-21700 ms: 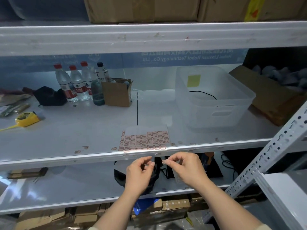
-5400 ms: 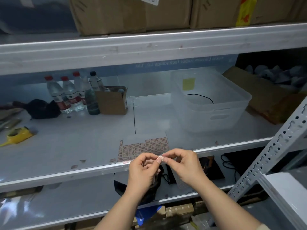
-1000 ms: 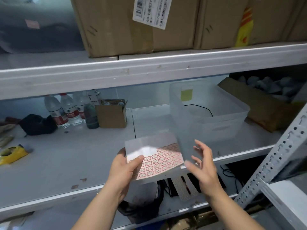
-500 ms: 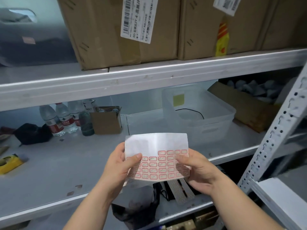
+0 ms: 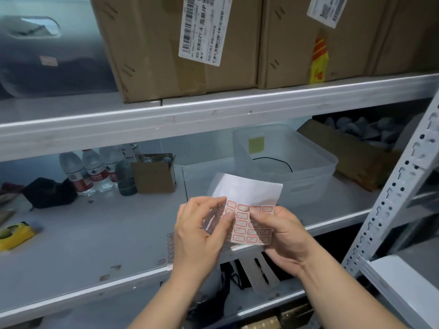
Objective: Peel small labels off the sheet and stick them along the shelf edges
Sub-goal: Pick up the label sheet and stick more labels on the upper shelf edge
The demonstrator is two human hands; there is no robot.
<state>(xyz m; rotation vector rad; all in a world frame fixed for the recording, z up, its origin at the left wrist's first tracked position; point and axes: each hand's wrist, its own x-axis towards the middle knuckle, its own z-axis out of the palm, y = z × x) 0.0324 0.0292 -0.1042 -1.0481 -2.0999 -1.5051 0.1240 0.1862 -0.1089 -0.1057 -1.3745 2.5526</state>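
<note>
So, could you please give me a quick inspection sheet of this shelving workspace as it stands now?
Surface: white middle shelf; a few stuck labels near its front edge.
Job's things: label sheet, held up, lower rows of red-bordered labels left.
Clutter: water bottles, small carton, yellow tape measure, clear plastic bin.
Hands: left hand and right hand both pinch the sheet.
Cables: black cable in the bin.
Surroundings: cardboard boxes on the shelf above.

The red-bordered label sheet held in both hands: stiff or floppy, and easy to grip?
The white sheet of red-bordered labels is probably thin and floppy: it curves between the left hand and the right hand. Likely very light, since fingertip pinches carry it. Its glossy-looking backing may be somewhat slippery.
</note>
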